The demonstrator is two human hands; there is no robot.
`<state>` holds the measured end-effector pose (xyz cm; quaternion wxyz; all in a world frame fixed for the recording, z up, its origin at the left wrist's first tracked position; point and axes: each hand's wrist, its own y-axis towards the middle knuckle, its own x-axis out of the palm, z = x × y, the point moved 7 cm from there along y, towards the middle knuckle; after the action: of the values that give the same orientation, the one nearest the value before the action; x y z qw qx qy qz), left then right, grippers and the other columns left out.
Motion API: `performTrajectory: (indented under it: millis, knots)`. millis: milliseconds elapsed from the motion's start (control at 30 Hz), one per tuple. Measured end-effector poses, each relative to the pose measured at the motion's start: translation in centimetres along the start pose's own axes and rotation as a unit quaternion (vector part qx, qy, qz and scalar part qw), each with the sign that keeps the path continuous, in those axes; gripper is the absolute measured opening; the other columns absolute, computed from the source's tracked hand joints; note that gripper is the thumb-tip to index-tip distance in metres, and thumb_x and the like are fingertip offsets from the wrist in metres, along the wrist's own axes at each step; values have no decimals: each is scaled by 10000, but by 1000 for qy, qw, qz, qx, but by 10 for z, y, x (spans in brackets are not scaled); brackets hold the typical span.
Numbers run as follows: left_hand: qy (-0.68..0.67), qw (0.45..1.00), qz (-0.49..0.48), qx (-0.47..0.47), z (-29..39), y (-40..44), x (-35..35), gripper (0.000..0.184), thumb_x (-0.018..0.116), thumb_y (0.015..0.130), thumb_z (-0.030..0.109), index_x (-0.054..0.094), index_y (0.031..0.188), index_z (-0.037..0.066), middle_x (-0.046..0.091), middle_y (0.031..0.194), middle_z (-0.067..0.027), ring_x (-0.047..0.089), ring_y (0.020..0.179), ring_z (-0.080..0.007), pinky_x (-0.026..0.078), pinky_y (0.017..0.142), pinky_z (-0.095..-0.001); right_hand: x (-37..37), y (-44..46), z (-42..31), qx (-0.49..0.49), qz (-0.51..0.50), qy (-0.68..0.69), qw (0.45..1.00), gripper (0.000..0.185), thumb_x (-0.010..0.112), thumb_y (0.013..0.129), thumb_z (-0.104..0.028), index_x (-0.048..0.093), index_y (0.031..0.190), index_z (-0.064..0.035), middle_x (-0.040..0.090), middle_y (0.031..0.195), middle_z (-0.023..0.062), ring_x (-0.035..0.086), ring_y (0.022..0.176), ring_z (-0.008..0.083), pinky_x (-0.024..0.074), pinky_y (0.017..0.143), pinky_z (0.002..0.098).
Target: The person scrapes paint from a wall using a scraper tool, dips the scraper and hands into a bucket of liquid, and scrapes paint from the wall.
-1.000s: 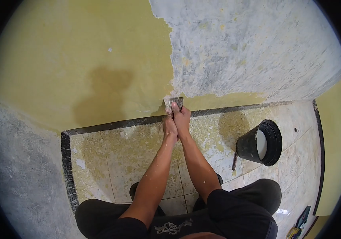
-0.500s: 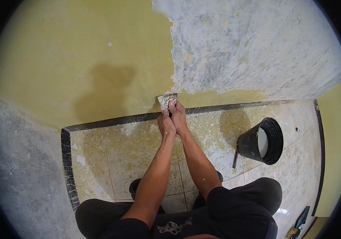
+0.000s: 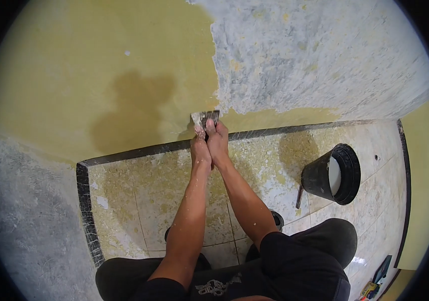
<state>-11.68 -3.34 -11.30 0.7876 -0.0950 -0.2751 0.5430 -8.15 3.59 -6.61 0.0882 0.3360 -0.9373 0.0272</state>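
My left hand (image 3: 201,148) and my right hand (image 3: 218,142) are pressed side by side, both closed around a putty knife (image 3: 198,118). Its wide, plaster-smeared blade lies against the yellow painted wall (image 3: 169,50), low down and just left of the ragged border with the stripped area. The handle is hidden within my hands. To the upper right, the bare grey-white wall patch (image 3: 284,55) shows scrape marks and small yellow specks. A strip of yellow paint remains under that patch, above the dark skirting (image 3: 159,149).
A black bucket (image 3: 317,178) with whitish liquid stands to the right on the tiled floor. Beside it lies a thin stick-like tool (image 3: 299,197). Paint flakes (image 3: 174,175) cover the tiles. A grey wall (image 3: 24,200) rises at left; several items (image 3: 375,283) lie at lower right.
Both hands and the putty knife have shifted slightly left and up along the wall, still gripping together. The view has moved a little too.
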Motion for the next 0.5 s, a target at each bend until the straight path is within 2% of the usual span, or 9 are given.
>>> performTrajectory:
  millis: [33, 133, 267, 333, 367, 467, 500]
  knots:
    - [-21, 1000, -16, 13, 10, -2, 5, 506, 408, 968, 413, 605, 1087, -38, 633, 991, -139, 585, 886, -218, 458, 771, -339, 3, 0, -24, -15, 7, -7, 1000, 269, 495, 964, -234, 587, 850, -8, 584, 757, -1, 466, 668, 74, 402, 599, 245]
    - [-58, 998, -32, 15, 34, -19, 17, 487, 422, 964, 400, 608, 1086, -34, 632, 1000, -128, 583, 905, -219, 454, 794, -337, 8, 5, -31, -40, -1, 25, 999, 280, 508, 958, -251, 590, 844, -10, 586, 753, 1, 465, 661, 71, 400, 598, 242]
    - [-46, 998, 11, 41, 6, -9, 7, 470, 433, 959, 386, 610, 1088, -30, 634, 1003, -123, 584, 917, -222, 451, 808, -335, 0, -3, -9, -15, -16, -13, 1000, 280, 514, 957, -256, 594, 841, -14, 591, 757, 1, 470, 659, 69, 406, 604, 243]
    - [12, 998, 32, 58, -4, -17, 1, 460, 443, 954, 378, 599, 1109, -25, 637, 1002, -126, 589, 917, -226, 451, 809, -335, -5, -13, 15, 62, 0, 128, 990, 327, 499, 963, -279, 615, 864, 10, 601, 748, 10, 476, 665, 95, 421, 625, 262]
    - [-8, 1000, 26, 7, -22, -13, -3, 440, 442, 959, 357, 602, 1109, -25, 638, 1012, -134, 588, 916, -229, 450, 811, -340, -16, -12, 21, 23, 2, 21, 1000, 366, 487, 969, -313, 615, 852, 9, 604, 763, 4, 487, 671, 91, 429, 633, 256]
    - [25, 999, 15, 35, -21, -19, -1, 464, 420, 972, 403, 576, 1128, -5, 611, 1053, -111, 574, 944, -216, 450, 818, -338, -19, -17, 10, 32, -27, 50, 998, 391, 478, 970, -335, 613, 850, 12, 608, 774, 15, 494, 681, 93, 433, 636, 263]
    - [-1, 999, 8, 35, -20, -19, 1, 439, 450, 967, 375, 588, 1100, -20, 624, 1020, -105, 580, 904, -207, 454, 792, -326, -22, -13, 9, 18, -18, 10, 1000, 408, 469, 971, -347, 609, 848, 16, 605, 746, 24, 487, 671, 95, 434, 631, 273]
